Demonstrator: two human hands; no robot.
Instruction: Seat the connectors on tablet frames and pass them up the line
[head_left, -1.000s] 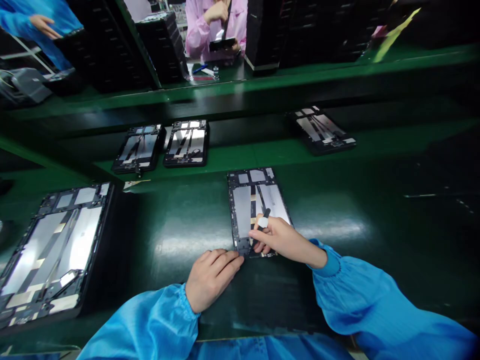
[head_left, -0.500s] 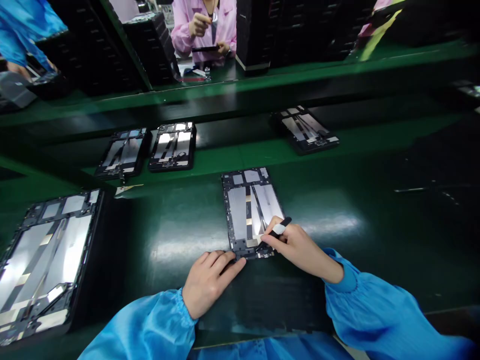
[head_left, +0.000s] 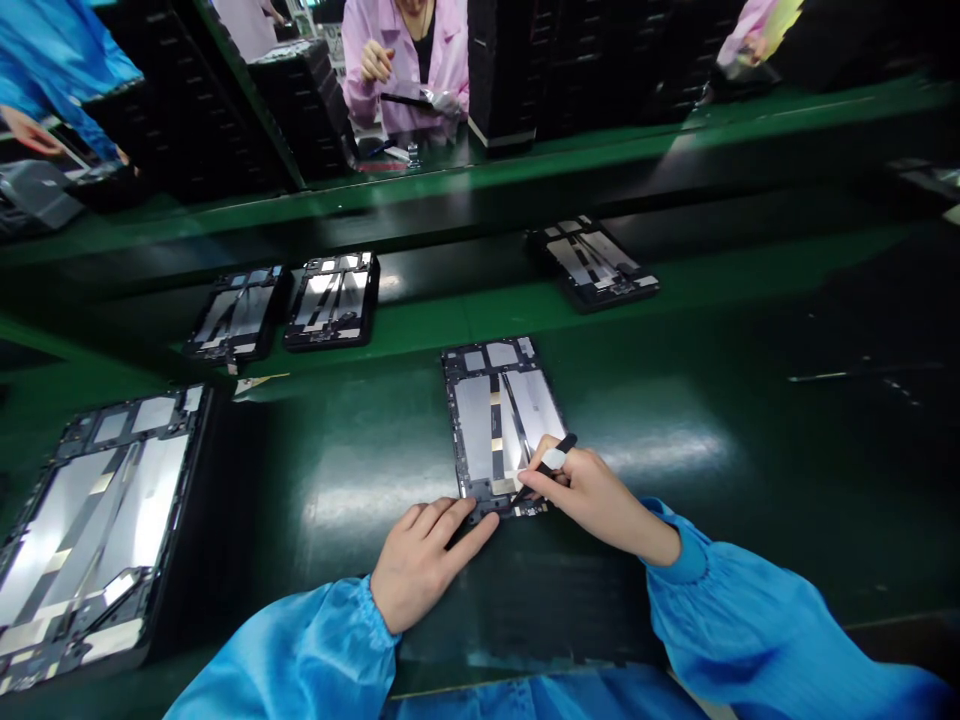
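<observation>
One tablet frame is pressed at its lower edge by the open left hand on the worktop; one black pen-like tool is held closed in the right hand. Four other frames are lying further away.

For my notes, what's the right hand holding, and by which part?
The right hand grips a black pen-like tool around its middle, between thumb and fingers.

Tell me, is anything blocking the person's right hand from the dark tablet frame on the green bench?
No, nothing visible blocks it. The black pen-like tool in the right hand already reaches the tablet frame, and the left hand rests at the frame's near edge, not between them.
</observation>
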